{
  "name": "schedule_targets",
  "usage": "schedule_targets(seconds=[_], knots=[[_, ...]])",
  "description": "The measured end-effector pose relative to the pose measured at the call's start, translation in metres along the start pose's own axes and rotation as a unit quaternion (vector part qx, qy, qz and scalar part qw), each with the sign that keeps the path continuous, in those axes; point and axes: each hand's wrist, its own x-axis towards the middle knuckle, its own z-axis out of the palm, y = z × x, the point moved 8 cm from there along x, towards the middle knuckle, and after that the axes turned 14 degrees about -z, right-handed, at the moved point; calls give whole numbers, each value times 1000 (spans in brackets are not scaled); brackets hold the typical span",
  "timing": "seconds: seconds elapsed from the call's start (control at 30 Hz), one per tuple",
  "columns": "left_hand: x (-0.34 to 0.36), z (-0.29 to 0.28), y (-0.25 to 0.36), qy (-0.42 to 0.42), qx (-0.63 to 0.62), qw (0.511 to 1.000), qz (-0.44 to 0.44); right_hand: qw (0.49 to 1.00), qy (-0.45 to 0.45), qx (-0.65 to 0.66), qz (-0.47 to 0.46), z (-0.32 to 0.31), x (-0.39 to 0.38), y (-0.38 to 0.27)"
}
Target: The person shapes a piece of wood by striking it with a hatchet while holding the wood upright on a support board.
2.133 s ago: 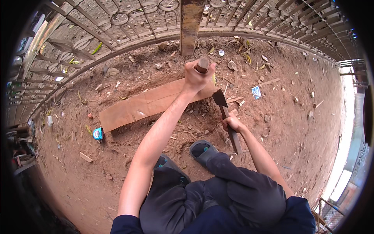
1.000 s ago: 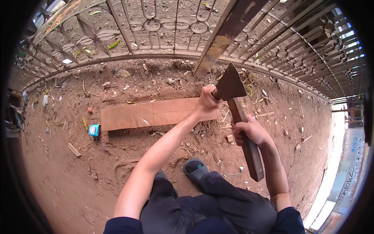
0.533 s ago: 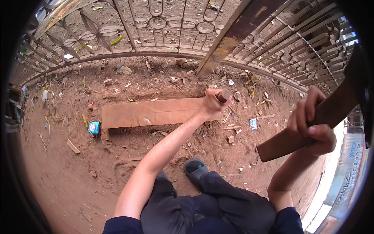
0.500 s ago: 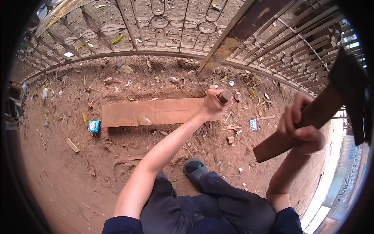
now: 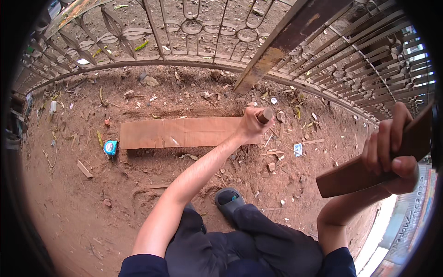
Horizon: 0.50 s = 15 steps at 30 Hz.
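Note:
My left hand (image 5: 251, 125) is closed around a short wooden stick (image 5: 265, 115), whose blunt, rounded top points up at me over the right end of a reddish-brown board (image 5: 152, 134). The stick's lower end is hidden by my fist. The board lies flat on the dirt, with seams or cracks across it. Raised at the right, my right hand (image 5: 390, 150) grips the thick wooden handle of an axe (image 5: 344, 177). Its dark head is now almost wholly lost in the black rim. A blue tape measure (image 5: 110, 147) sits beside the board's left end.
A metal fence (image 5: 189, 60) with a thick brown post (image 5: 265, 60) runs beyond the board. Wood chips (image 5: 84, 169), stones and litter dot the dirt. My sandalled foot (image 5: 229, 203) stands close to the board. A painted sheet (image 5: 410, 226) stands at the far right.
My right hand has swung the axe outward to the right, so its head has left clear view. My left hand has kept its hold on the stick over the board.

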Motion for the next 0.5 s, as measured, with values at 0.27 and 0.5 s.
schedule_targets(seconds=[0.27, 0.5], knots=[[0, 0, 4, -1, 0, 1000, 9, 907, 157, -47, 389, -25, -113, 199], [-3, -6, -7, -23, 27, 997, -70, 952, 135, -127, 245, -13, -55, 114]])
